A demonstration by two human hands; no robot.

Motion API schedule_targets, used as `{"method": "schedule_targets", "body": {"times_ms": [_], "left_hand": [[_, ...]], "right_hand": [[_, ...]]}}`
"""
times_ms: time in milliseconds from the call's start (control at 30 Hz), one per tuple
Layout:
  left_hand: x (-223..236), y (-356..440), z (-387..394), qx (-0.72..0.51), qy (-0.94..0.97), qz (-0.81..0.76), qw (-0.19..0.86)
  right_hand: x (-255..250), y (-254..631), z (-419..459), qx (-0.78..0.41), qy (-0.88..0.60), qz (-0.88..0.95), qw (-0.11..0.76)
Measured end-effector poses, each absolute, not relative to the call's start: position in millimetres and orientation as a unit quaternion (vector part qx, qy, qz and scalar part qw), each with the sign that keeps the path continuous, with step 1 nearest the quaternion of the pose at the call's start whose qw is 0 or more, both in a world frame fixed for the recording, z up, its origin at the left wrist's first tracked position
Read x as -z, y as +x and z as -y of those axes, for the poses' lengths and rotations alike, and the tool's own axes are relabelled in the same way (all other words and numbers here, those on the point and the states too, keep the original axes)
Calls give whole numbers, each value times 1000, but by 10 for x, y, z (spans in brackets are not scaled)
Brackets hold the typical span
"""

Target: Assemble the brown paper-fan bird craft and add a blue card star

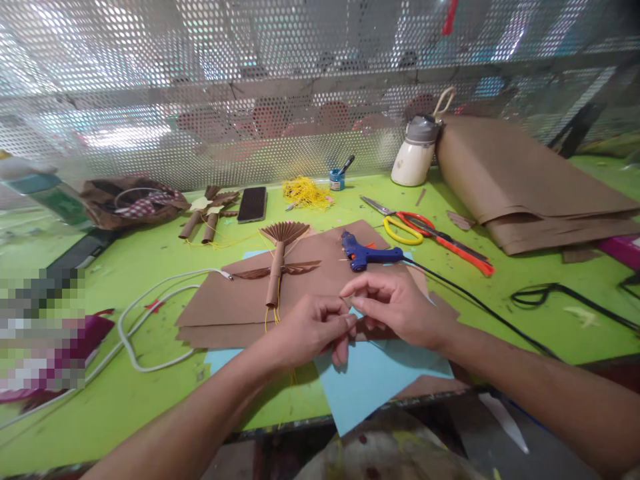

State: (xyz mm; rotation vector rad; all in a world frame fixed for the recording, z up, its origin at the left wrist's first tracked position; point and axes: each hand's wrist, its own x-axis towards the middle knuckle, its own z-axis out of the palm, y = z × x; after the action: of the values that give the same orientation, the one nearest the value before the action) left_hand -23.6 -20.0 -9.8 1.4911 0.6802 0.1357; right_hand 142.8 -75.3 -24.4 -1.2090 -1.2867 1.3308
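My left hand and my right hand meet at the front middle, fingers closed in a pinch. A light blue sheet of paper runs up to their fingertips, and a small bit of it shows between them. Its lower corner hangs over the table's front edge. The exact grip is partly hidden by the fingers. Beneath lie brown paper sheets. On these rests a brown paper figure with a rolled body, a pleated fan top and yellow strings. A blue glue gun lies just beyond my right hand.
Scissors and red-handled pliers-like tool lie at right, before folded brown paper and a white bottle. Behind are yellow strings, a paint jar, a phone and more paper figures. A white cable loops left.
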Motion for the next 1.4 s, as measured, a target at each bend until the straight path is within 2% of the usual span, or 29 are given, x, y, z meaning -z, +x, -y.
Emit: {"method": "schedule_targets", "body": {"times_ms": [233,467,700,1033,1400], "left_hand": [[68,-229,203,-66,631,-306,710],[57,-239,198,-126,604,-341,709],[93,-257,187,-111,588,-317,736],[95,-262,190,-133,614,-307,715],[96,-259,200,-136,593,-315,728]], "right_hand": [[211,1466,726,-566,-473,510,442],[202,1427,734,-576,-462,499,453],[212,1431,744,-573,-453,502,463],[219,1471,737,-583,-428,511,464],[101,1437,738,-503,-504,527,464]]}}
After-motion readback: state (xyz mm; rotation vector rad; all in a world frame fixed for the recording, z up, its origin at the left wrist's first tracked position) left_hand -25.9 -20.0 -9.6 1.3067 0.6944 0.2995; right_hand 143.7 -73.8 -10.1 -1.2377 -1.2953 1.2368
